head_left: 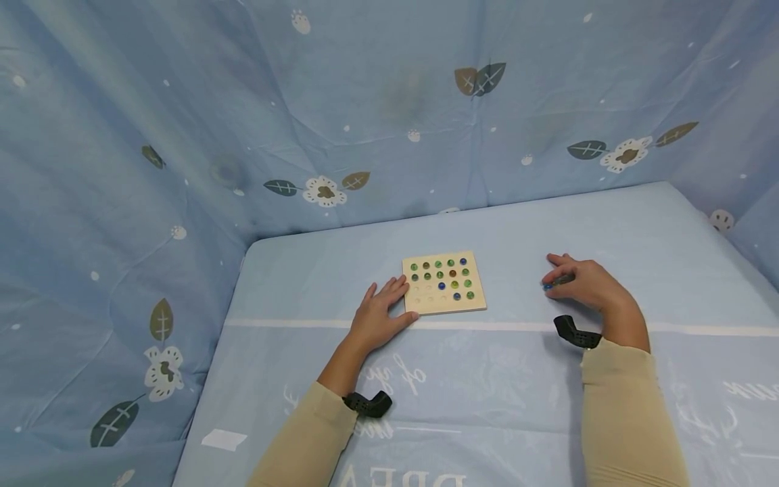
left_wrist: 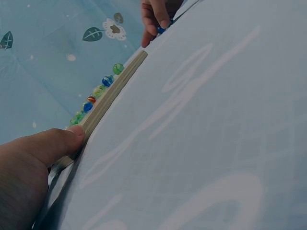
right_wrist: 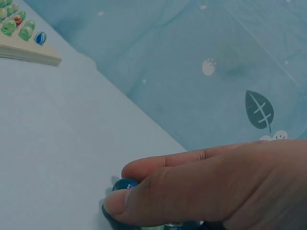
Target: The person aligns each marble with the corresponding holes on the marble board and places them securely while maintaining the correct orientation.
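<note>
A blue marble [right_wrist: 125,184], probably light and slippery, is pinched by the right grip [head_left: 589,284], best held across its middle.

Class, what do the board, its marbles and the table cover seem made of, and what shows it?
Board: probably wood, matte; pale tan with streaky edges.
Marbles: likely glass, glossy; translucent with coloured swirls.
Table cover: possibly cloth or plastic, dull; printed, slightly creased, hard to tell.
</note>
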Demonstrator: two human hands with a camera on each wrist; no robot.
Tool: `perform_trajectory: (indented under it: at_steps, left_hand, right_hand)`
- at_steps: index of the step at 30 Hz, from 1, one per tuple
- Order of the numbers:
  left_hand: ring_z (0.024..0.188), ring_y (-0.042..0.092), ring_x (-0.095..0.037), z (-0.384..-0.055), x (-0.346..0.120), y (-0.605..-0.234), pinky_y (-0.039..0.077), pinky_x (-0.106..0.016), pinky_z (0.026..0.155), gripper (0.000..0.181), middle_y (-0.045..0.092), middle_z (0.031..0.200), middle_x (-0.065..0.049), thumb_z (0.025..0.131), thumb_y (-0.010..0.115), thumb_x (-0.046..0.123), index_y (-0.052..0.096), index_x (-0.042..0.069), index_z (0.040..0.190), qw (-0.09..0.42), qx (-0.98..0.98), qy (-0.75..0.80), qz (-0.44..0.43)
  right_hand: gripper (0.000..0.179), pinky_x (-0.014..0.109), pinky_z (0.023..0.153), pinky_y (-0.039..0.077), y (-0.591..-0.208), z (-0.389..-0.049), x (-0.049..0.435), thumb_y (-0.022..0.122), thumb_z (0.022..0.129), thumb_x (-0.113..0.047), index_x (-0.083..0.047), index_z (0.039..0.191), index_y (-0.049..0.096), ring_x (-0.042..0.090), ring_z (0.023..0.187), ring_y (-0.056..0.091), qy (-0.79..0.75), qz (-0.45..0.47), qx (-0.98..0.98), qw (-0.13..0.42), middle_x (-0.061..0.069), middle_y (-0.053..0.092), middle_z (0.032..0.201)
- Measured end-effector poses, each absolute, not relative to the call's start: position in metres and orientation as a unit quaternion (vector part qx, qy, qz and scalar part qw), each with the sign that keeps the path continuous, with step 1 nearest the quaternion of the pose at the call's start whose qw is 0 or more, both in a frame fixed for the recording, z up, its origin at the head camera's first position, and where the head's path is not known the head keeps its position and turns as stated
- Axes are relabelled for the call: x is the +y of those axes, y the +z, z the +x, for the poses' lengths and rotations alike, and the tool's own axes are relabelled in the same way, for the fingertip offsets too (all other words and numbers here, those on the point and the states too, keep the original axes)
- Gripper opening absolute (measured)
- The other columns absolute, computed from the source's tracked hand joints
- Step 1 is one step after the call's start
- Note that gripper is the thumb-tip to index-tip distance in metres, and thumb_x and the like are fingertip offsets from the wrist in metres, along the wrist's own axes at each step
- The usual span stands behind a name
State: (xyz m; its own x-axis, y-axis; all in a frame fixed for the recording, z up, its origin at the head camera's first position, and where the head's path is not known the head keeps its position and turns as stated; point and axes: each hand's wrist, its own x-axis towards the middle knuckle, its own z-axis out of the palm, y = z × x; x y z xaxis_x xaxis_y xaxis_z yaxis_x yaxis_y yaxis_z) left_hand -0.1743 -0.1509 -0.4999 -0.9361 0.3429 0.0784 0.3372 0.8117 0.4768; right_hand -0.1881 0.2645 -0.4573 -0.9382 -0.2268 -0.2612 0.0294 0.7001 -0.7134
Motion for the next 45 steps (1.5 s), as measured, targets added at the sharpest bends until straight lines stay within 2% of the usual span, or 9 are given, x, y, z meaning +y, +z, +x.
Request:
perform_trajectory:
  at_steps: [12,19,25,32,41,45]
  left_hand:
    - [0.141,0.024,-0.008,-0.173,-0.151,-0.501,0.008,-0.039,0.120,0.072,0.029,0.151,0.015,0.083,0.062,0.056,0.040,0.024,0.144,0.013,0.952,0.250,0.174]
    - [0.142,0.023,-0.007,-0.173,-0.151,-0.501,0.007,-0.038,0.120,0.072,0.029,0.151,0.015,0.083,0.061,0.056,0.040,0.024,0.144,0.018,0.952,0.253,0.174]
    - [0.141,0.024,-0.007,-0.173,-0.151,-0.501,0.007,-0.038,0.120,0.073,0.029,0.151,0.015,0.083,0.062,0.057,0.040,0.025,0.144,0.017,0.953,0.249,0.171]
    - [0.141,0.024,-0.007,-0.173,-0.151,-0.501,0.007,-0.038,0.120,0.073,0.029,0.151,0.015,0.083,0.061,0.058,0.040,0.025,0.144,0.016,0.953,0.248,0.174]
    - [0.141,0.024,-0.007,-0.175,-0.152,-0.501,0.008,-0.039,0.120,0.072,0.029,0.151,0.015,0.083,0.061,0.057,0.039,0.025,0.144,0.008,0.950,0.253,0.182]
    - [0.141,0.025,-0.007,-0.175,-0.152,-0.501,0.008,-0.040,0.120,0.072,0.029,0.151,0.016,0.084,0.061,0.056,0.040,0.024,0.144,0.004,0.949,0.256,0.184]
  right_hand:
    - [0.035,0.062,0.112,0.010,-0.459,-0.190,0.257,0.070,0.083,-0.028,-0.004,0.110,0.069,0.034,0.145,0.001,-0.373,-0.041,0.912,0.164,0.011,0.024,0.155]
    - [0.038,0.060,0.113,0.013,-0.459,-0.194,0.249,0.069,0.084,-0.032,-0.004,0.110,0.068,0.032,0.145,0.005,-0.375,-0.034,0.916,0.141,0.010,0.027,0.154]
    - [0.034,0.061,0.111,0.017,-0.457,-0.199,0.229,0.067,0.085,-0.028,-0.004,0.110,0.068,0.032,0.145,0.007,-0.370,-0.027,0.922,0.107,0.010,0.026,0.154]
    - [0.029,0.059,0.112,0.019,-0.456,-0.203,0.202,0.069,0.084,-0.026,-0.005,0.105,0.070,0.026,0.146,0.011,-0.376,-0.048,0.923,0.065,0.008,0.035,0.151]
    - [0.026,0.060,0.112,0.018,-0.458,-0.206,0.169,0.070,0.083,-0.025,-0.008,0.102,0.071,0.024,0.145,0.015,-0.377,-0.079,0.921,0.046,0.005,0.036,0.150]
    - [0.023,0.057,0.113,0.019,-0.460,-0.206,0.154,0.070,0.083,-0.025,-0.010,0.101,0.072,0.022,0.145,0.015,-0.385,-0.101,0.916,0.045,0.003,0.038,0.149]
